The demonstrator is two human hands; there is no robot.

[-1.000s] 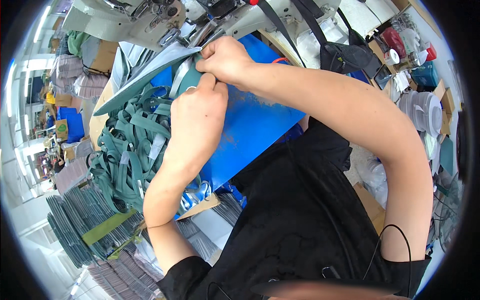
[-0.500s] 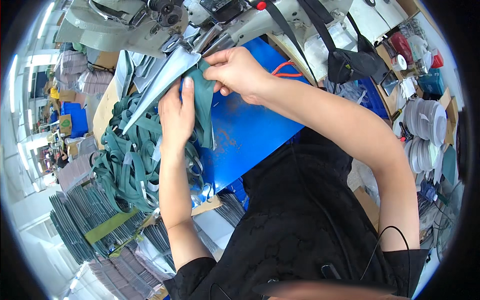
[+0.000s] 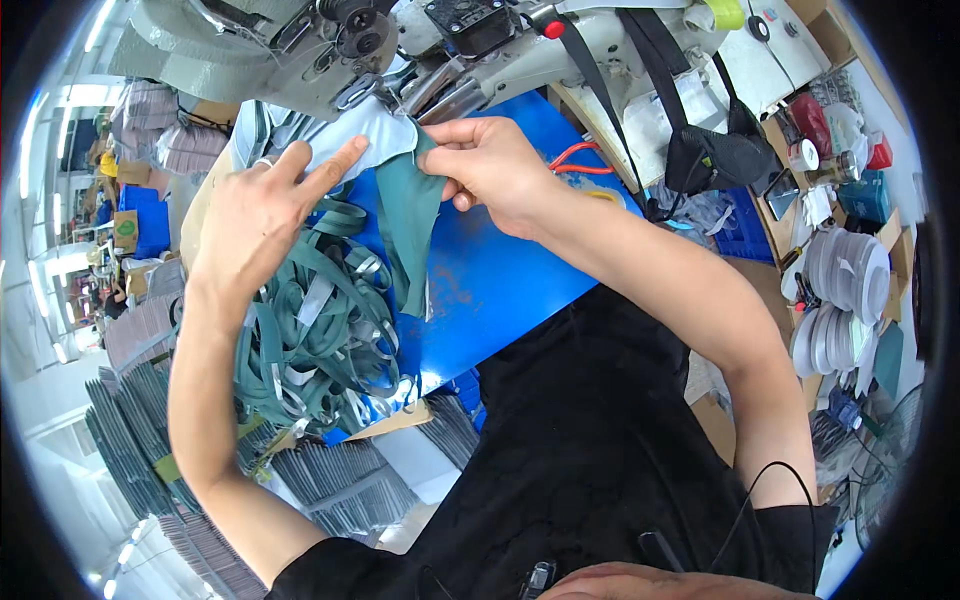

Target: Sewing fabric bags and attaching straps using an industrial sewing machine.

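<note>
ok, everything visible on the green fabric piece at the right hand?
The green fabric piece is dark teal-green, matte and pliable-looking. It narrows toward its lower end, where a thin pale edge shows. The right hand pinches its upper right edge between thumb and fingers; from there it drapes down over the blue work surface, to the right of the heap of green straps. Its top meets the pale blue-grey fabric; whether they are joined can't be told.

Black strapped pouch [image 3: 712,163], white rolls [image 3: 855,270] at right, teal box [image 3: 862,198], stacked grey panels [image 3: 345,482] lower left
</note>
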